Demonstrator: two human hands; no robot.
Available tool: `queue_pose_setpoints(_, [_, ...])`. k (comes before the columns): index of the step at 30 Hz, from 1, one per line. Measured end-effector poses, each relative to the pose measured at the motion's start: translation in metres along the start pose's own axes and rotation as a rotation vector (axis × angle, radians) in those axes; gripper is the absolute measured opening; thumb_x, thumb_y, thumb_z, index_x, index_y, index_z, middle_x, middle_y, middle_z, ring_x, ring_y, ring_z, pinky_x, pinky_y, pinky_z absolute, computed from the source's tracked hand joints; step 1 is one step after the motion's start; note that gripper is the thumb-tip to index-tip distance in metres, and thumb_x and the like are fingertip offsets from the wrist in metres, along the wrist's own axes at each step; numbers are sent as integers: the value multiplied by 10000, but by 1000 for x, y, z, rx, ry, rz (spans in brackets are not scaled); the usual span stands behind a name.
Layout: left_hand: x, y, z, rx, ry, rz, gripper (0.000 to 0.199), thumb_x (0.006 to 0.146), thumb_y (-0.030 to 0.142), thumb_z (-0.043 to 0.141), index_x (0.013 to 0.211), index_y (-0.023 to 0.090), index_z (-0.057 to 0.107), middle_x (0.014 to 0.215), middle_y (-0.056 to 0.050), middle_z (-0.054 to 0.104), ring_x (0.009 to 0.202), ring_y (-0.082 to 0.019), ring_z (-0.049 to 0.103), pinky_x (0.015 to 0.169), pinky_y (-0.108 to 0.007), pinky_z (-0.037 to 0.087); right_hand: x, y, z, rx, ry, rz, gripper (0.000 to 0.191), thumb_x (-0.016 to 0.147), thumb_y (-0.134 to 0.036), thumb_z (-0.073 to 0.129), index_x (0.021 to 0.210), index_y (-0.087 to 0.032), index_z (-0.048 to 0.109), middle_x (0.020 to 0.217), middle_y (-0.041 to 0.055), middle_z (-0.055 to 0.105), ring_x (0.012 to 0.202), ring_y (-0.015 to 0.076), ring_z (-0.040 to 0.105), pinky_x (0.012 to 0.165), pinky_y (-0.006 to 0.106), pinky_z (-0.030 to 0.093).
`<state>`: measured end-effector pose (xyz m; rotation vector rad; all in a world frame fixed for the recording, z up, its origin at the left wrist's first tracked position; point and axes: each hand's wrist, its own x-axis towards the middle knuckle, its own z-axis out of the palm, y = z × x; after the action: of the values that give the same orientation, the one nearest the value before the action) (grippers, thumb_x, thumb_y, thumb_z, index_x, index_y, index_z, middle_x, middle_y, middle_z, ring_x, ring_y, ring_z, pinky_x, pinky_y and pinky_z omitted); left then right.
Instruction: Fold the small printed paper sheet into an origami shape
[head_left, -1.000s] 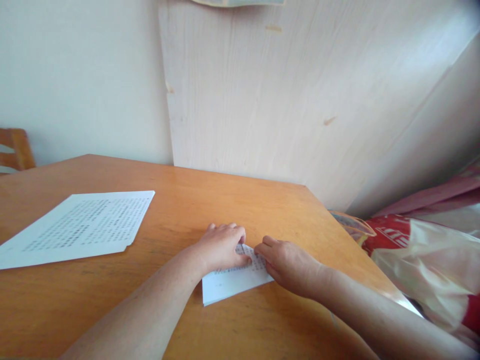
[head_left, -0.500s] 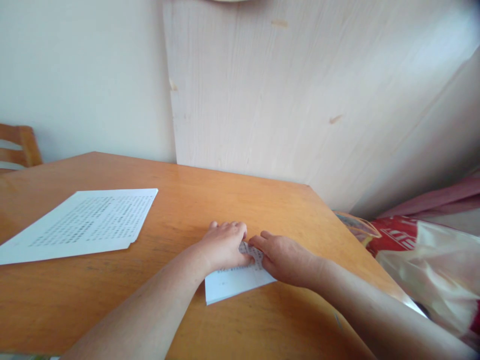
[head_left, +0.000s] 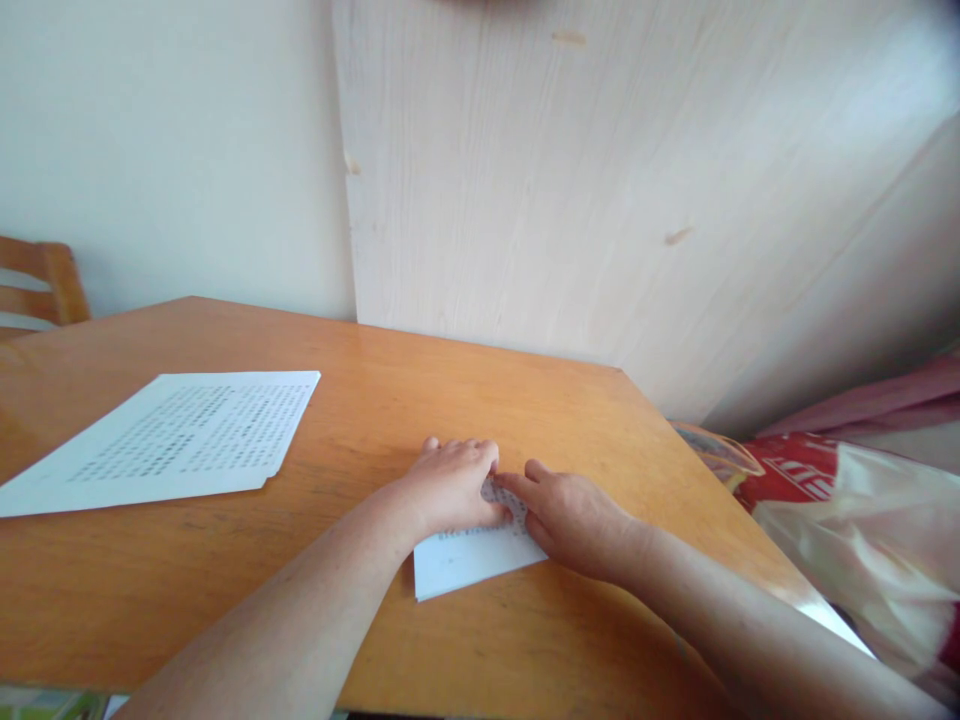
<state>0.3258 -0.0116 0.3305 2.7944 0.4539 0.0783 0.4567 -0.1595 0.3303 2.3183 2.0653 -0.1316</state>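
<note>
A folded sheet of printed paper point(head_left: 472, 567) lies on the table in front of me, its near edge slanting up to the right. My left hand point(head_left: 457, 490) is closed over its far left part, thumb along the print and fingers curled at the far edge. From the right, my right hand point(head_left: 566, 515) grips the paper's right part, index finger reaching toward my left fingertips and thumb below. The two hands almost touch. Much of the sheet is covered by them, and the fingertips are partly hidden.
Left on the wooden table point(head_left: 360, 400) lies a stack of printed sheets point(head_left: 225, 480). A wooden chair point(head_left: 64, 280) stands at the far left. A pale panel point(head_left: 487, 200) rises behind the table. Beyond the right edge are a red bag point(head_left: 795, 465) and a whitish plastic bag point(head_left: 885, 540).
The view has shifted slightly, showing a little more at the table's near edge. My right fingers have moved slightly on the paper; both hands stay on it.
</note>
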Motion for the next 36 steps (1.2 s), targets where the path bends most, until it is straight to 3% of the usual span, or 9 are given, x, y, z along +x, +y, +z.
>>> queue_pose_setpoints(7, [-1,-1,-1,11,7,57,366,767,559,672,992,276,611,1054,-36,672,1041,-292,609,850,-454,394,-6,3,6,42,41,8,360,925,-178,449,1249,-209,602,1049,85,620,822,187,653,701,278,434])
queue_pose_setpoints(11, [-1,1,-3,24,-21,68,298,800,521,636,949,262,641,1030,-46,671,1018,-283,612,837,-439,396,-6,3,7,20,44,18,361,930,-179,450,1251,-229,609,1027,77,619,803,186,647,693,281,430])
queue_pose_setpoints(17, [1,0,1,23,7,51,157,864,320,514,924,262,647,1017,-38,684,964,-258,625,817,-431,390,-5,2,6,-6,43,12,439,909,-169,458,1324,-250,577,1016,75,623,764,190,639,658,284,418])
queue_pose_setpoints(25, [4,-6,8,4,45,44,162,865,394,561,910,265,647,988,-30,687,951,-255,622,826,-414,370,-14,3,0,35,26,13,369,916,-161,461,1216,-245,657,972,68,620,754,177,620,647,273,392])
queue_pose_setpoints(36, [5,-7,8,-9,43,22,161,835,394,590,909,263,646,986,-22,690,950,-242,620,848,-398,347,-55,17,3,93,65,50,247,913,-149,498,1037,-211,703,927,55,602,751,167,594,647,268,375])
